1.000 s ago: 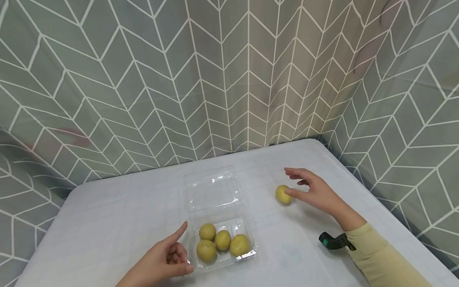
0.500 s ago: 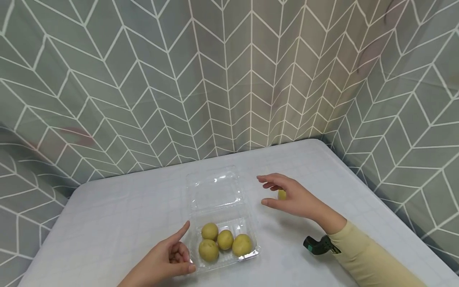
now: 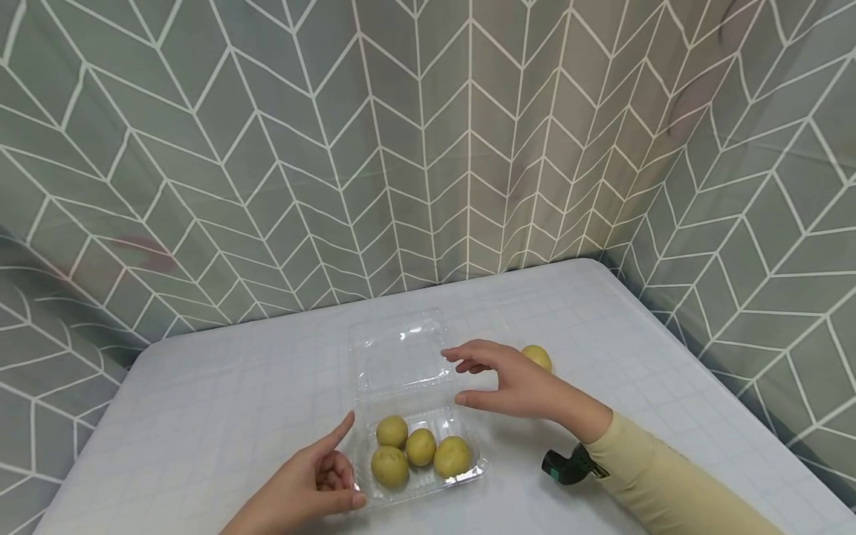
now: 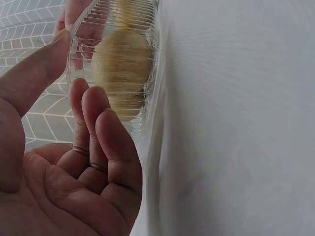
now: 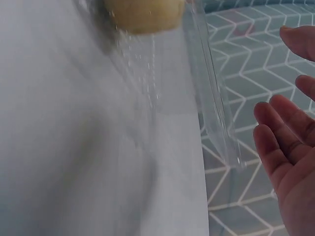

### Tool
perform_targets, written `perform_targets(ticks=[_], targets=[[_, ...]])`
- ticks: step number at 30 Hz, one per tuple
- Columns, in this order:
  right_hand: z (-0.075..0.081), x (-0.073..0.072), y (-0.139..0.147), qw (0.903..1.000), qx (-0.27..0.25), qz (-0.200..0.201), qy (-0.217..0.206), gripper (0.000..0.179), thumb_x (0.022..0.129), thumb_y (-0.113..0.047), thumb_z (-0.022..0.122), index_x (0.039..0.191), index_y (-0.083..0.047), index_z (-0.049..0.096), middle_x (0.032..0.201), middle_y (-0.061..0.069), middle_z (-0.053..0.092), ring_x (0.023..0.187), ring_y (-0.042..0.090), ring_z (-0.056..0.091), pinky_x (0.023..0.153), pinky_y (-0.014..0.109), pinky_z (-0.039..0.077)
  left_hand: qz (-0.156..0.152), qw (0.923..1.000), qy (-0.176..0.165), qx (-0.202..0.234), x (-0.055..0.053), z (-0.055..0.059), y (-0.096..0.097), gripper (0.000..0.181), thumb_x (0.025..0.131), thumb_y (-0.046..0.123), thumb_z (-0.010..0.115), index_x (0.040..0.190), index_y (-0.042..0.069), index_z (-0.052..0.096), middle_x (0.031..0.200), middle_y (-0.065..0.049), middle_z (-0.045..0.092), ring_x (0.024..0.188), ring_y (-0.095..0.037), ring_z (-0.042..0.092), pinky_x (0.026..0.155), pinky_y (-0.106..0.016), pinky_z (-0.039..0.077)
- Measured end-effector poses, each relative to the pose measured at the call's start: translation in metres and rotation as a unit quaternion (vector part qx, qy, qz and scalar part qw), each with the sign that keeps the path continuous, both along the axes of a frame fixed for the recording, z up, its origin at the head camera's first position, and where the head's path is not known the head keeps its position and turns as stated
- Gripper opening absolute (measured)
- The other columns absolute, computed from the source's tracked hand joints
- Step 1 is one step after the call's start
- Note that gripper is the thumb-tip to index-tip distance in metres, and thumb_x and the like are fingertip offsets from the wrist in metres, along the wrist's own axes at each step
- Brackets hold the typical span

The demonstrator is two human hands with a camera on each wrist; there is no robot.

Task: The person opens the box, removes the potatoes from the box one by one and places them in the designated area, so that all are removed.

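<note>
Potatoes (image 3: pixel 389 467), smooth and rounded, sit in a ribbed plastic box (image 3: pixel 428 489); the left hand (image 3: pixel 309 479), loose, touches its left side; the right hand (image 3: pixel 506 383), wide, hovers by its right; a lone potato (image 3: pixel 539 357) lies farther right.

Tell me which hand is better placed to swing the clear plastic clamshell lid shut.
Probably the right hand: it holds nothing and hovers by the right edge of the clamshell lid. The left hand is at the near-left corner of the clamshell base, farther from the lid's free edge.
</note>
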State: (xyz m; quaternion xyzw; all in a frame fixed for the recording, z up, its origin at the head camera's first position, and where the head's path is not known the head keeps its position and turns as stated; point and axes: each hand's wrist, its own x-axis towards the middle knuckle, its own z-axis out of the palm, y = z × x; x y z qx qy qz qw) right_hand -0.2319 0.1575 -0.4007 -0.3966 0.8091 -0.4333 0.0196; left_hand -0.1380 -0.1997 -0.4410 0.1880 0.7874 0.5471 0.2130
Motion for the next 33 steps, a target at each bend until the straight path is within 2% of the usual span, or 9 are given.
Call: perform_targets(ticks=[4, 12, 17, 22, 28, 33], targets=[[-0.001, 0.002, -0.012, 0.9995, -0.003, 0.03, 0.004, 0.052, 0.09, -0.028, 0.075, 0.137, -0.014, 0.057, 0.13, -0.005, 0.058, 0.109, 0.016, 0.062, 0.095, 0.037, 0.049, -0.001, 1.0, 0.002, -0.003, -0.001, -0.001, 0.0, 0.102, 0.085, 0.018, 0.08, 0.158, 0.002, 0.011, 0.087, -0.006, 0.061, 0.076, -0.011, 0.06, 0.07, -0.025, 0.053], [-0.007, 0.002, -0.033, 0.9966, 0.009, 0.081, -0.009, 0.046, 0.09, -0.024, 0.075, 0.134, -0.02, 0.06, 0.124, -0.009, 0.059, 0.105, 0.012, 0.063, 0.092, 0.031, 0.05, 0.008, 0.9998, -0.009, -0.014, -0.001, 0.001, 0.001, 0.102, 0.084, 0.018, 0.08, 0.158, 0.002, 0.012, 0.086, -0.006, 0.061, 0.075, -0.012, 0.06, 0.07, -0.026, 0.054], [-0.011, 0.003, -0.04, 0.9931, 0.023, 0.114, -0.015, 0.045, 0.091, -0.022, 0.074, 0.133, -0.016, 0.061, 0.121, -0.003, 0.061, 0.106, 0.016, 0.063, 0.092, 0.03, 0.049, 0.004, 0.9999, -0.014, -0.01, -0.002, 0.0, 0.002, 0.101, 0.085, 0.017, 0.08, 0.158, 0.002, 0.011, 0.086, -0.007, 0.061, 0.075, -0.012, 0.061, 0.07, -0.026, 0.054], [-0.016, 0.004, -0.044, 0.9902, 0.061, 0.125, -0.006, 0.043, 0.093, -0.027, 0.071, 0.133, -0.016, 0.061, 0.125, 0.0, 0.062, 0.109, 0.014, 0.06, 0.093, 0.029, 0.048, 0.004, 0.9995, -0.029, -0.008, -0.003, 0.0, 0.002, 0.101, 0.085, 0.016, 0.079, 0.158, 0.002, 0.01, 0.087, -0.008, 0.061, 0.074, -0.013, 0.06, 0.069, -0.025, 0.053], [-0.017, 0.007, -0.051, 0.9832, 0.136, 0.118, 0.033, 0.042, 0.094, -0.033, 0.068, 0.132, -0.017, 0.062, 0.128, -0.011, 0.058, 0.118, 0.004, 0.052, 0.099, 0.028, 0.043, 0.009, 0.9988, -0.047, -0.011, -0.004, 0.002, 0.003, 0.101, 0.086, 0.016, 0.079, 0.158, 0.002, 0.009, 0.087, -0.009, 0.06, 0.075, -0.014, 0.059, 0.069, -0.024, 0.053], [-0.018, 0.01, -0.059, 0.9737, 0.185, 0.116, 0.067, 0.045, 0.095, -0.04, 0.066, 0.134, -0.021, 0.061, 0.129, -0.012, 0.056, 0.117, 0.002, 0.051, 0.099, 0.025, 0.042, 0.005, 0.999, -0.044, -0.009, -0.004, 0.002, 0.002, 0.101, 0.086, 0.016, 0.079, 0.158, 0.001, 0.009, 0.088, -0.008, 0.06, 0.075, -0.013, 0.06, 0.069, -0.024, 0.052]])
